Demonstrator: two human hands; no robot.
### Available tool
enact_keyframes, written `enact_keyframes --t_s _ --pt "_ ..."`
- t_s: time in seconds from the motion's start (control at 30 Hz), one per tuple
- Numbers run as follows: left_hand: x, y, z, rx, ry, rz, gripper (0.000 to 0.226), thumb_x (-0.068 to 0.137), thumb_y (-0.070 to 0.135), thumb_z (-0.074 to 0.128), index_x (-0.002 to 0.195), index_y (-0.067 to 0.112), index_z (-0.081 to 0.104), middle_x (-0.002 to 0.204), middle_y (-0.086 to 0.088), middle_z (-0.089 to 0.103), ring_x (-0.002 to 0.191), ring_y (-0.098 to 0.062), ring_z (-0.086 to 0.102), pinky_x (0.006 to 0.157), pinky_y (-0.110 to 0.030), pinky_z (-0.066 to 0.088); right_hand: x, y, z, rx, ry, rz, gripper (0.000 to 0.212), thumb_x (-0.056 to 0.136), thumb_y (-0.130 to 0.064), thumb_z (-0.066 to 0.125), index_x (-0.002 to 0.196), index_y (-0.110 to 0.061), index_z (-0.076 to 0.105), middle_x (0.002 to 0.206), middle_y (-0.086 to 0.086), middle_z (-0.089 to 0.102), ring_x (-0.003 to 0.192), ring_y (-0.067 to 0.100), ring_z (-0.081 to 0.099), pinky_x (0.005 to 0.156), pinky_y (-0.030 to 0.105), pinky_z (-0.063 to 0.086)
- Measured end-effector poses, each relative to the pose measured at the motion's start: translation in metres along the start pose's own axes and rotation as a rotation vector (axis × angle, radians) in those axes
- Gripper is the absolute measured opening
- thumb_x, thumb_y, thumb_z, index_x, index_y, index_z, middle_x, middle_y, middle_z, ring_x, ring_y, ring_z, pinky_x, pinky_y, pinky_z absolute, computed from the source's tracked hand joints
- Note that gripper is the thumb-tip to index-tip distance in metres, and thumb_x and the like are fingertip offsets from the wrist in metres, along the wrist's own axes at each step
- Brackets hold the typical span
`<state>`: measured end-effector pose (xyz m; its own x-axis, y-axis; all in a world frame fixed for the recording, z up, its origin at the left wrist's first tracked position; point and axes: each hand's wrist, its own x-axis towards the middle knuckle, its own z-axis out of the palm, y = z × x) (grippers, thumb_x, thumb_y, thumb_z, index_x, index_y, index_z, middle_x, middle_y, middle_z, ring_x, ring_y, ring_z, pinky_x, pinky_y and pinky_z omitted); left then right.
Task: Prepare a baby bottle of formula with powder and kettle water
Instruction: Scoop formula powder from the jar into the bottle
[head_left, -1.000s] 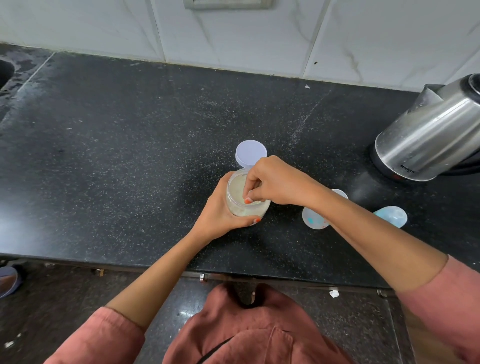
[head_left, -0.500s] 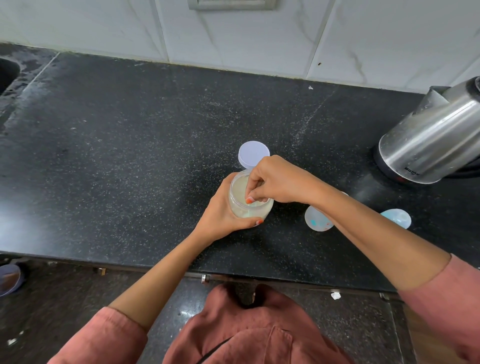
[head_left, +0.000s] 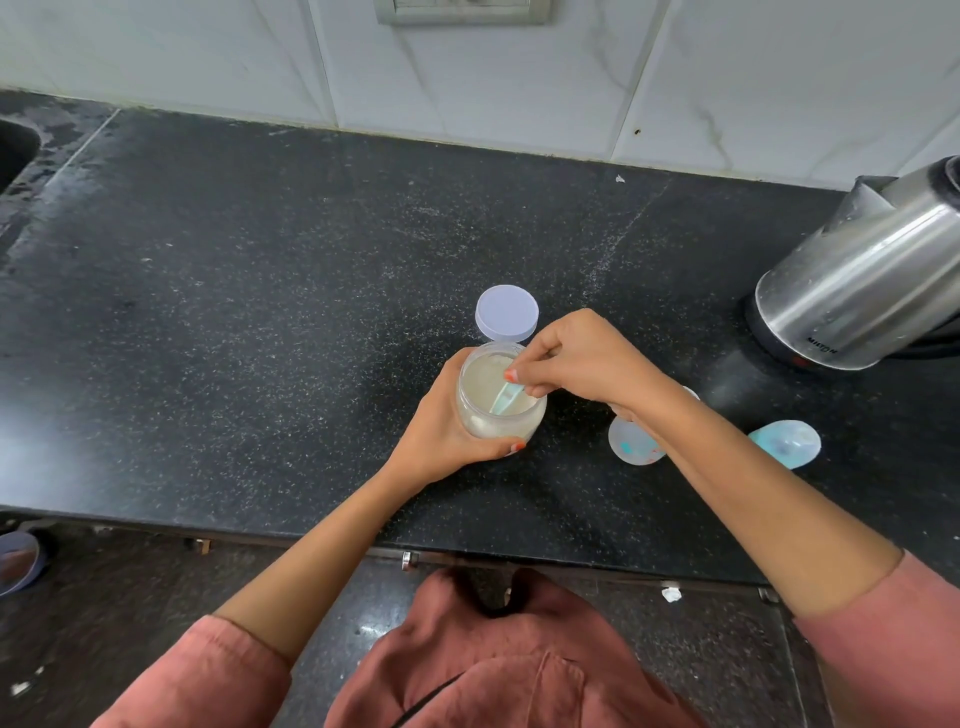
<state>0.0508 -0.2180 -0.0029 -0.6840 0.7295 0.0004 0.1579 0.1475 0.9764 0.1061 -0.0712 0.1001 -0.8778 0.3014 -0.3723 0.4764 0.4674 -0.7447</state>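
A clear jar of pale powder (head_left: 493, 421) stands on the black counter (head_left: 260, 312), its mouth uncovered. My left hand (head_left: 441, 431) grips its side from the left. My right hand (head_left: 576, 358) reaches over the rim and pinches the handle of a light blue scoop (head_left: 506, 397) whose end dips into the powder. The open baby bottle (head_left: 634, 441) stands just right of the jar, half hidden under my right forearm. Its clear blue-tinted cap (head_left: 787, 442) lies further right.
The jar's white lid (head_left: 506, 314) lies flat just behind the jar. A steel electric kettle (head_left: 862, 291) sits on its base at the right edge. A sink edge (head_left: 15, 150) shows at the far left, and the counter's front edge runs below my arms.
My right hand has lifted slightly out of the jar mouth, so the blue scoop now shows in the powder. The left hand keeps its grip on the jar.
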Motion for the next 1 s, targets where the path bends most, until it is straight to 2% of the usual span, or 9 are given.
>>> enact_keyframes --t_s 0.13,0.2,0.33,0.4,0.57,0.8,0.9,1.0 --pt "0.001 -0.001 0.000 0.005 0.005 0.002 0.079 0.047 0.041 0.079 0.114 0.047 0.037 0.116 0.023 0.051 0.109 0.014 0.048 0.086 -0.002 0.036 -0.005 0.007 -0.006 0.113 0.062 0.041 0.004 0.078 -0.013 0.071 0.077 -0.009 0.070 0.071 0.009 0.070 0.058 0.006 0.061 0.078 0.028 0.054" --pt "0.001 -0.002 0.000 0.012 0.008 0.007 0.080 0.048 0.040 0.080 0.115 0.047 0.037 0.118 0.024 0.050 0.110 0.013 0.048 0.087 -0.003 0.035 -0.007 0.011 -0.010 0.171 0.096 0.068 0.004 0.079 -0.013 0.070 0.080 -0.009 0.070 0.076 0.011 0.070 0.061 0.007 0.062 0.077 0.025 0.054" --pt "0.001 -0.002 0.000 0.012 0.005 0.004 0.079 0.049 0.038 0.079 0.115 0.045 0.037 0.118 0.027 0.049 0.110 0.015 0.046 0.085 0.000 0.034 -0.012 0.018 -0.013 0.320 0.140 0.091 0.003 0.080 -0.007 0.068 0.078 -0.009 0.069 0.070 0.004 0.067 0.055 0.003 0.059 0.062 0.012 0.054" --pt "0.000 -0.002 0.000 0.012 -0.002 0.005 0.079 0.049 0.038 0.079 0.115 0.045 0.037 0.118 0.028 0.048 0.110 0.016 0.045 0.085 0.000 0.033 -0.014 0.022 -0.013 0.383 0.160 0.096 0.005 0.080 -0.005 0.068 0.076 -0.009 0.069 0.070 0.002 0.067 0.056 0.003 0.060 0.058 0.010 0.052" --pt "0.001 -0.002 -0.001 0.027 -0.011 0.007 0.081 0.047 0.041 0.078 0.116 0.046 0.035 0.119 0.028 0.046 0.110 0.017 0.044 0.085 0.001 0.033 -0.018 0.029 -0.013 0.513 0.190 0.127 0.007 0.079 -0.003 0.068 0.076 -0.009 0.069 0.075 0.002 0.068 0.064 0.006 0.066 0.059 0.012 0.053" --pt "0.000 0.002 0.001 -0.004 -0.029 0.080 0.085 0.046 0.038 0.079 0.119 0.038 0.035 0.122 0.023 0.044 0.112 0.015 0.044 0.089 -0.002 0.033 -0.017 0.033 -0.014 0.544 0.193 0.129 0.006 0.079 -0.001 0.067 0.077 -0.007 0.067 0.077 0.004 0.068 0.067 0.009 0.066 0.060 0.013 0.054" --pt "-0.003 -0.002 0.000 -0.009 0.003 0.072 0.099 0.044 0.040 0.080 0.128 0.033 0.028 0.130 0.022 0.038 0.118 0.015 0.040 0.094 -0.003 0.031 -0.014 0.032 -0.019 0.585 0.178 0.118 0.004 0.079 0.000 0.067 0.079 -0.003 0.066 0.080 0.006 0.066 0.071 0.011 0.065 0.061 0.014 0.055" --pt "-0.008 -0.007 -0.001 -0.042 0.056 0.074 0.113 0.042 0.050 0.085 0.135 0.026 0.025 0.139 0.015 0.036 0.129 0.001 0.037 0.104 -0.012 0.030 -0.010 0.031 -0.025 0.596 0.137 0.097 0.004 0.080 0.002 0.066 0.083 0.002 0.066 0.083 0.008 0.065 0.074 0.012 0.065 0.064 0.015 0.056"
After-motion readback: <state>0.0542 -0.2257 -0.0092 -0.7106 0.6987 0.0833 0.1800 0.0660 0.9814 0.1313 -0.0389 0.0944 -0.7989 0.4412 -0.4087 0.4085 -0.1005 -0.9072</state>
